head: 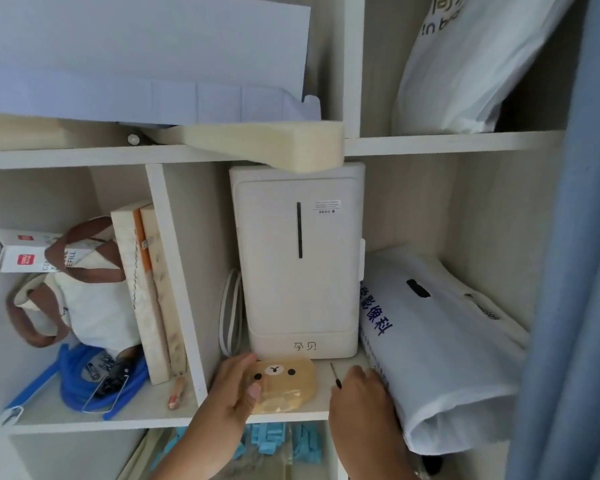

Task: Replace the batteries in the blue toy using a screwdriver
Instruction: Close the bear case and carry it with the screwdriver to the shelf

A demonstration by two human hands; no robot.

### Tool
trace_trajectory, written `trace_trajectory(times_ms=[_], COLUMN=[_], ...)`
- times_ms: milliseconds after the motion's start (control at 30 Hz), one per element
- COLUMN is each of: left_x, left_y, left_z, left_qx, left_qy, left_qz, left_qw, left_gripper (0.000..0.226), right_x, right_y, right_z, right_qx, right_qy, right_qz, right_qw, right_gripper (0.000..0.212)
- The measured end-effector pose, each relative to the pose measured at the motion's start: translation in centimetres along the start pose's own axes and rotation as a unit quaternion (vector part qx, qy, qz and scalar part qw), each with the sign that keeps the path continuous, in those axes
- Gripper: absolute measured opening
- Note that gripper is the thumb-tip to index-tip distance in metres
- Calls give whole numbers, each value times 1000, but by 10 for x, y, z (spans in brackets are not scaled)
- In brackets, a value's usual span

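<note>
I face a white shelf unit. A tan box with a bear face (286, 382) lies on the middle shelf board (323, 403), in front of a tall white appliance (300, 261). My left hand (234, 393) grips the box's left end, thumb on its front edge. My right hand (359, 393) is closed around a small screwdriver (335, 375) with a thin metal shaft pointing up and away, just right of the box. No blue toy can be made out for certain; blue pieces (281, 441) show on the shelf below.
A white plastic bag with blue print (440, 344) lies to the right of the appliance. The left compartment holds a cloth bag (90, 299), books (149, 289), blue tubing (84, 382) and a small orange tool (176, 393). A blue curtain (575, 237) hangs at the right edge.
</note>
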State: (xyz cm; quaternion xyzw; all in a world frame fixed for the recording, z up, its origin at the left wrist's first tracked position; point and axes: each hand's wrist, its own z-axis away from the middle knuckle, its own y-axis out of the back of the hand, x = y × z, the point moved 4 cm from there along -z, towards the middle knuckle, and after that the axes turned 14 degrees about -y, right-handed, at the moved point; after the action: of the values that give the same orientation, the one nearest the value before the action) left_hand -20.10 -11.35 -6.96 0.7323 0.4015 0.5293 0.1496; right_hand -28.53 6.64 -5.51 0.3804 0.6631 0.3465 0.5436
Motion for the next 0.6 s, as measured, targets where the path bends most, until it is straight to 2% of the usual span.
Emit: trace_trajectory(times_ms=[100,300,333,400,433,533,600], left_x=[-2,7,10,13,15,29,34], left_y=[-1,3,5,8,9,10,13], left_z=[-2,3,6,14,18,33,43], left_qx=[-2,32,44,79,84,64,66], left_qy=[12,18,22,12,9,-2,-8], left_qz=[-4,49,52,52,49,33,9], left_qw=[1000,998,997,995,995,997,998], left_gripper=[45,49,58,92,97,58,46], right_x=[0,4,4,5,5,9,11], right_y=[-5,-13,-13,-16,-16,-11,-5], right_z=[-4,-6,-6,-6,-5,2,6], right_qx=[26,-23,-33,-48,-51,-48,-44], right_qy=[24,-21,-17,-24,-27,-20,-22], right_qz=[-1,0,-22,-59,-99,-134,-125], right_qw=[999,1000,999,997,993,990,991], right_gripper=[64,33,30,15,14,21,19])
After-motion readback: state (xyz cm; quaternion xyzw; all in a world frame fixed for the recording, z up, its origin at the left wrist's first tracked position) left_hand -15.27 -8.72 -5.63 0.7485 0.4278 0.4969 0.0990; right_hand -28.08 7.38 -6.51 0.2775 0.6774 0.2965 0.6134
